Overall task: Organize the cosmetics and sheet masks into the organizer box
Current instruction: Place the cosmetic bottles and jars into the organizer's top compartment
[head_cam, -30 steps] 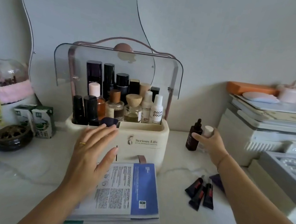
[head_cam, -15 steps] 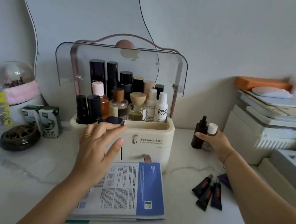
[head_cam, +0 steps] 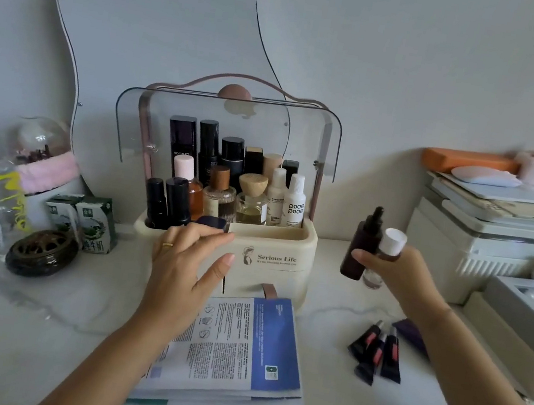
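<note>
the right hand [head_cam: 397, 273] is closed round two small bottles at once: a dark dropper bottle [head_cam: 361, 244] and a clear bottle with a white cap [head_cam: 386, 255], both lifted clear of the tabletop [head_cam: 32, 323] just to the right of the organizer box [head_cam: 271, 258]. the left hand [head_cam: 183, 266] rests spread against the box's front left corner, fingers [head_cam: 205, 233] loosely open and holding nothing, seemingly to steady it.

the box's lid is swung up, and its upper tray is already crowded with bottles; the front right trough looks free. carrying two bottles in one grip is the weak point, as i judge it: keep both upright, bring them in under the raised lid, and set them down one at a time so neither knocks the white poom poom bottle [head_cam: 294, 203].

the stack of sheet masks [head_cam: 237, 347] lies on the tabletop, its far edge at the box's drawer, and three dark tubes [head_cam: 378, 352] wait to the right.
</note>
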